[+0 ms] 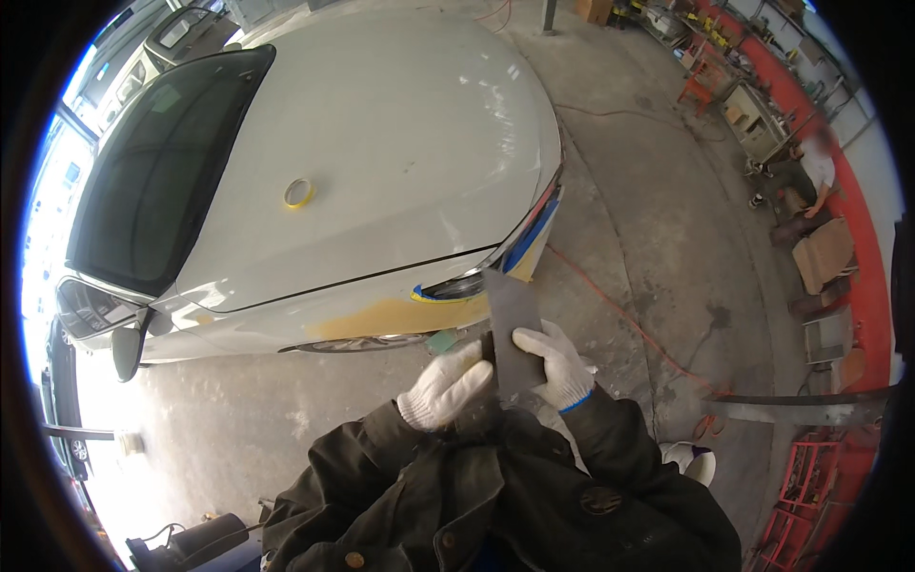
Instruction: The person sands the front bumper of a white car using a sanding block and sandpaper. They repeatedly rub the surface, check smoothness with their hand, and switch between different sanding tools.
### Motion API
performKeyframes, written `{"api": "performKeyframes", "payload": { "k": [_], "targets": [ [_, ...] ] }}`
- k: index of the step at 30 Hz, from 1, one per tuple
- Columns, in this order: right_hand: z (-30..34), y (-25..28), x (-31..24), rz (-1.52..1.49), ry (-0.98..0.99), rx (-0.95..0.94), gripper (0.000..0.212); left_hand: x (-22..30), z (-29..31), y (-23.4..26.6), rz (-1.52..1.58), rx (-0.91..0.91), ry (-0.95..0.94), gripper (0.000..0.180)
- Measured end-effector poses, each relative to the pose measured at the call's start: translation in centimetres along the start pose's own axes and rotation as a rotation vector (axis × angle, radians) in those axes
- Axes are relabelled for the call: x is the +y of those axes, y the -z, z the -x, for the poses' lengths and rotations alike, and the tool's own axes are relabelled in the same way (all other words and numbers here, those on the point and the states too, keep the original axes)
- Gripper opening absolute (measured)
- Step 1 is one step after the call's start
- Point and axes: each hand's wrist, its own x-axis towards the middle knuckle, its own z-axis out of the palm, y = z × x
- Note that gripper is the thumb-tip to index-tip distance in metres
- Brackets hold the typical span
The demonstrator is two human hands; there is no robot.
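Note:
In front of my chest, my right hand [553, 364], in a white knit glove, grips a grey rectangular sheet [515, 329] that looks like sandpaper, its thumb lying on the face. Close beside it, my left hand [446, 386], gloved too, is closed on a narrow dark block [488, 349] seen edge-on. A small green piece [440, 341] shows just above the left fingers; whether they touch it I cannot tell. Just beyond stands a white car [381, 124]. Its fender carries a tan patch [381, 318], and blue and yellow tape edges the headlight [456, 287].
A roll of yellow tape [298, 194] lies on the hood. A red hose [620, 308] crosses the concrete floor at my right. Along the red wall a person [818, 176] sits near cluttered benches. Red metal racks [799, 486] stand at lower right, and a side mirror [127, 353] juts out at left.

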Motion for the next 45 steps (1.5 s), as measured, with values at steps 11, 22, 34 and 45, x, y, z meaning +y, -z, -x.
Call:
{"api": "performKeyframes", "payload": {
  "k": [11, 22, 34, 45],
  "targets": [
    [-0.8, 3.7, 0.0, -0.588, -0.064, 0.06, 0.023, -0.9, -1.8, 0.2, -0.124, 0.399, 0.119, 0.03],
    [1.2, 0.7, -1.6, 0.721, 0.203, -0.076, 0.022, -1.2, -2.5, 0.0, -0.785, 0.498, -0.039, 0.02],
    [-1.2, 1.8, 3.3, 1.203, 0.824, 0.249, 0.012, -0.5, -2.7, -2.0, -0.25, 0.703, -0.027, 0.04],
    [-1.7, 1.9, 3.9, 1.139, 0.758, 0.269, 0.016, -1.6, -0.9, -1.6, -0.664, 0.528, -0.022, 0.044]
  ]
}}
